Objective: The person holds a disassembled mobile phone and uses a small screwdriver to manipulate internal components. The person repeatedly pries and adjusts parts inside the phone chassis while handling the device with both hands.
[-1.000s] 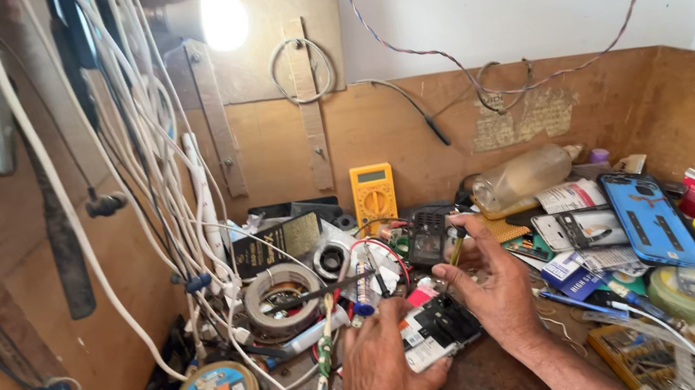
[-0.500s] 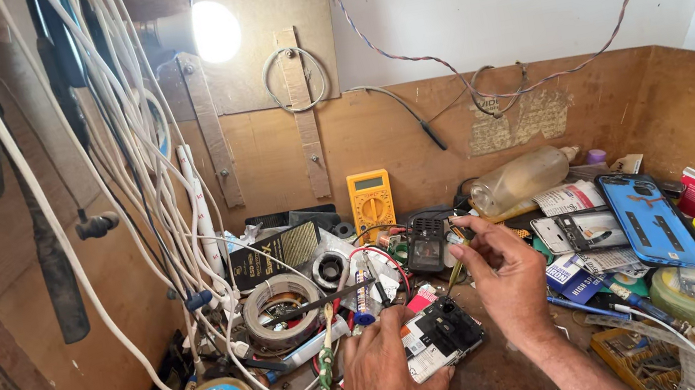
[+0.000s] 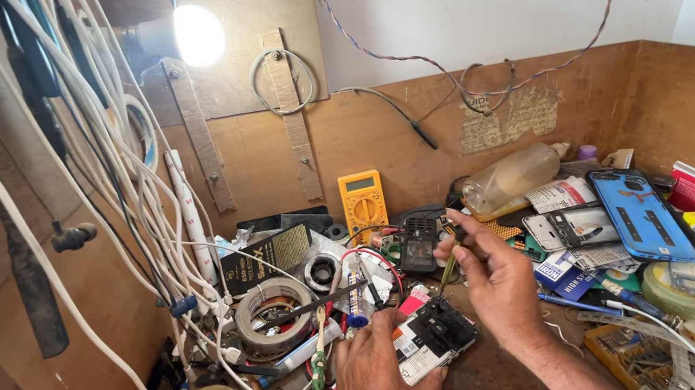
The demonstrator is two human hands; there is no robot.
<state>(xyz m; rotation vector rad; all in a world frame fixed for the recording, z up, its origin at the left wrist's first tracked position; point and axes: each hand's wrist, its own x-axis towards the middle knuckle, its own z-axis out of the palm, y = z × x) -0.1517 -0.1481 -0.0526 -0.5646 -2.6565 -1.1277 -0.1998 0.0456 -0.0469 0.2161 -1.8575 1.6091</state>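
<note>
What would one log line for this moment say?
left hand: steadies small black device on bench | right hand: pinches thin tool above it | yellow multimeter behind

Electronics repair workshop, cluttered wooden bench (image 3: 493,387), yellow multimeter (image 3: 363,204), hanging cables (image 3: 126,166)

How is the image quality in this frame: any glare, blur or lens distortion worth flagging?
Head view: the bare bulb blows out to white, with a glare halo on the board around it; the bench is evenly lit and sharp, both hands included, left hand and right hand; wide-angle distortion bows the hanging white cables at the left edge.
</note>
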